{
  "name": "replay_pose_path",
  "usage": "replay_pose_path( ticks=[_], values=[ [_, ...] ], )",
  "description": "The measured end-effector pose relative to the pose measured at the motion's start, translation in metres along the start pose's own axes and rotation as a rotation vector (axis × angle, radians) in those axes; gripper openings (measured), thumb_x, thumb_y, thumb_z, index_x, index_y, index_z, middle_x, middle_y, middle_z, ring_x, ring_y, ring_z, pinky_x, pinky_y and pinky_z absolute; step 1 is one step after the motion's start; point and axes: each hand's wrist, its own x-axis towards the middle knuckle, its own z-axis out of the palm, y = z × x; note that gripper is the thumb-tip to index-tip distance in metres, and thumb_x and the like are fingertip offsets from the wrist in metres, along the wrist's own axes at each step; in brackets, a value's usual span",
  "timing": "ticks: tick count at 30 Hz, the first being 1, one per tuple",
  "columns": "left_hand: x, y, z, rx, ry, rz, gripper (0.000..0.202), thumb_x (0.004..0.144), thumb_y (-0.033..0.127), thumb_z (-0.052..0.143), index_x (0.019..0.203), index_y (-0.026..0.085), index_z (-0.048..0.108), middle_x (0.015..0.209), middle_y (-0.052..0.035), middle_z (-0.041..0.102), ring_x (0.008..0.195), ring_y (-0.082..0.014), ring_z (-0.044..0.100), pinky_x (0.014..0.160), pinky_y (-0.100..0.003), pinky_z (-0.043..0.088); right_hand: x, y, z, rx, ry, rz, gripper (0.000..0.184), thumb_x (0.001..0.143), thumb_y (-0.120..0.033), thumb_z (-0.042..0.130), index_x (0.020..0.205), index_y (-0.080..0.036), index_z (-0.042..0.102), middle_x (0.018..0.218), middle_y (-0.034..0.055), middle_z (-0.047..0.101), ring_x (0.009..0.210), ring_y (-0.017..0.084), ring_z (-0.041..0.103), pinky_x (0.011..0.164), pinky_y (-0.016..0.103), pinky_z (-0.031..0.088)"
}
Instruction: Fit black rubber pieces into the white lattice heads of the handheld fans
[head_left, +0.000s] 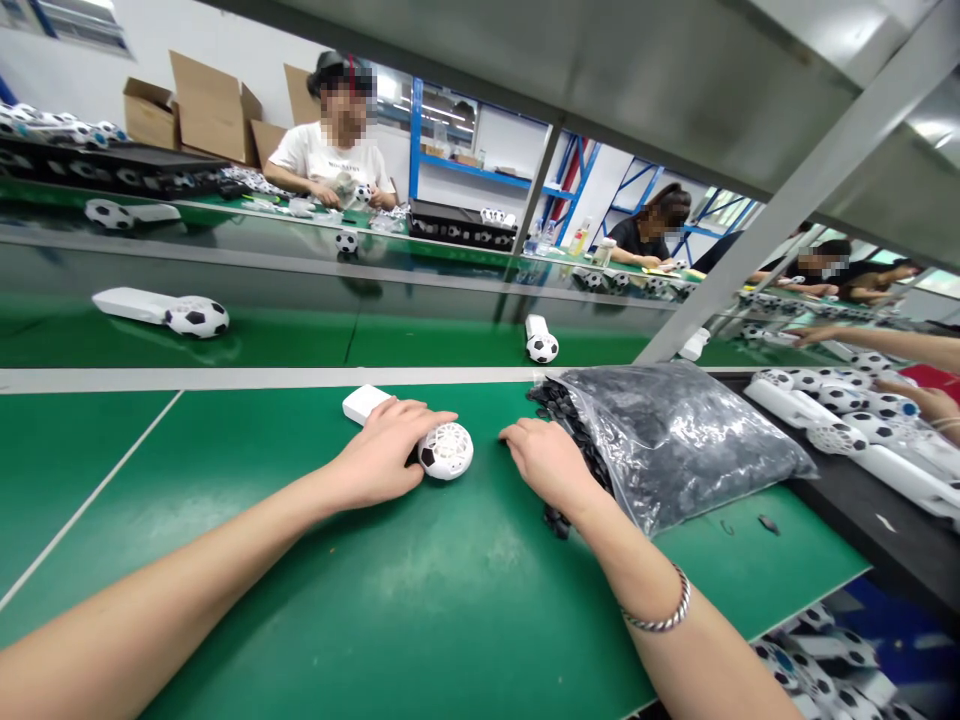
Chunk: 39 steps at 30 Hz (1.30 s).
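Note:
My left hand [382, 450] lies curled over a white hand-held fan [442, 450] with a football-patterned head, pressing it onto the green table [225, 520]. The fan's white handle [364, 403] sticks out behind the hand. My right hand [547, 462] rests knuckles up at the mouth of a clear plastic bag [675, 440] full of small black parts, fingers bent down among the spilled black pieces [559, 405]. What the right fingers hold is hidden.
Finished football fans lie on the conveyor belt, one at left [169, 312], one in the middle [540, 340]. A black tray [862, 500] with several fans stands at the right, another person's arms above it. Other workers sit across the line. A metal post [750, 240] slants overhead.

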Motion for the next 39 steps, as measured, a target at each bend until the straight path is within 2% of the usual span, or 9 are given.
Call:
replay_pose_path(
  ticks=[6, 11, 15, 19, 24, 28, 31, 36, 39],
  values=[
    [0.0, 0.004, 0.0, -0.04, -0.032, -0.02, 0.074, 0.061, 0.043, 0.065, 0.128, 0.027, 0.038, 0.125, -0.0071, 0.047, 0.121, -0.0298, 0.032, 0.102, -0.048, 0.02, -0.005, -0.007, -0.005, 0.663, 0.143, -0.126, 0.012, 0.084, -0.018, 0.052, 0.09, -0.022, 0.061, 0.087, 0.0002, 0.064, 0.081, 0.015, 0.058, 0.075, 0.026, 0.045],
    [0.003, 0.009, 0.006, -0.052, 0.032, -0.068, 0.078, 0.057, 0.061, 0.064, 0.124, 0.026, 0.045, 0.119, -0.0071, 0.052, 0.117, -0.0301, 0.036, 0.102, -0.049, 0.017, -0.007, -0.024, -0.003, 0.819, 0.15, -0.191, 0.006, 0.079, -0.018, 0.061, 0.081, -0.023, 0.063, 0.09, 0.0011, 0.058, 0.09, 0.016, 0.055, 0.086, 0.032, 0.042],
    [0.004, 0.014, 0.011, -0.056, 0.099, -0.115, 0.069, 0.06, 0.062, 0.061, 0.118, 0.025, 0.05, 0.112, -0.0052, 0.056, 0.115, -0.0298, 0.037, 0.101, -0.05, 0.018, -0.002, -0.029, 0.008, 0.884, 0.204, -0.116, 0.007, 0.073, -0.02, 0.066, 0.071, -0.02, 0.059, 0.102, 0.003, 0.052, 0.103, 0.018, 0.05, 0.093, 0.036, 0.037],
    [0.005, 0.017, 0.011, -0.052, 0.117, -0.137, 0.062, 0.062, 0.052, 0.063, 0.115, 0.023, 0.052, 0.109, -0.0048, 0.058, 0.113, -0.029, 0.039, 0.099, -0.048, 0.023, 0.003, -0.027, 0.019, 1.072, 0.128, -0.032, 0.027, 0.069, -0.023, 0.07, 0.089, -0.02, 0.051, 0.118, 0.007, 0.049, 0.113, 0.021, 0.045, 0.09, 0.037, 0.042],
    [0.007, 0.02, 0.008, -0.102, 0.134, -0.145, 0.056, 0.059, 0.045, 0.067, 0.108, 0.019, 0.057, 0.096, -0.0058, 0.058, 0.097, -0.0256, 0.047, 0.086, -0.039, 0.038, 0.005, -0.032, 0.027, 1.317, 0.046, 0.005, 0.039, 0.066, -0.021, 0.07, 0.093, -0.02, 0.041, 0.102, 0.0044, 0.059, 0.098, 0.017, 0.057, 0.091, 0.036, 0.043],
    [0.005, 0.02, 0.01, -0.142, 0.142, -0.13, 0.054, 0.059, 0.04, 0.068, 0.108, 0.019, 0.056, 0.098, -0.0059, 0.056, 0.098, -0.0252, 0.046, 0.087, -0.038, 0.038, 0.008, -0.033, 0.024, 1.233, 0.072, 0.013, 0.04, 0.066, -0.024, 0.071, 0.092, -0.02, 0.041, 0.101, 0.0039, 0.059, 0.095, 0.017, 0.057, 0.086, 0.034, 0.045],
    [0.001, 0.019, 0.014, -0.168, 0.132, -0.087, 0.056, 0.063, 0.039, 0.066, 0.113, 0.021, 0.05, 0.111, -0.0061, 0.052, 0.112, -0.0263, 0.038, 0.096, -0.041, 0.032, 0.007, -0.018, 0.011, 0.988, 0.036, -0.018, 0.036, 0.069, -0.029, 0.07, 0.095, -0.02, 0.048, 0.1, 0.0037, 0.058, 0.095, 0.018, 0.056, 0.082, 0.032, 0.045],
    [0.0, 0.015, 0.011, -0.075, 0.173, -0.165, 0.067, 0.055, 0.056, 0.068, 0.112, 0.025, 0.052, 0.111, -0.0073, 0.045, 0.107, -0.0287, 0.038, 0.093, -0.045, 0.033, -0.004, 0.028, -0.01, 0.203, -0.017, 0.336, 0.026, 0.069, -0.031, 0.07, 0.089, -0.018, 0.059, 0.096, 0.0092, 0.055, 0.084, 0.025, 0.056, 0.071, 0.036, 0.044],
    [0.002, 0.011, 0.005, -0.079, 0.107, -0.127, 0.056, 0.065, 0.048, 0.063, 0.115, 0.026, 0.051, 0.105, -0.0055, 0.049, 0.102, -0.0261, 0.042, 0.089, -0.042, 0.036, -0.008, 0.039, -0.011, 0.137, -0.133, 0.367, 0.014, 0.072, -0.025, 0.066, 0.082, -0.018, 0.061, 0.086, 0.0076, 0.06, 0.077, 0.023, 0.058, 0.063, 0.031, 0.042]
  ],
)
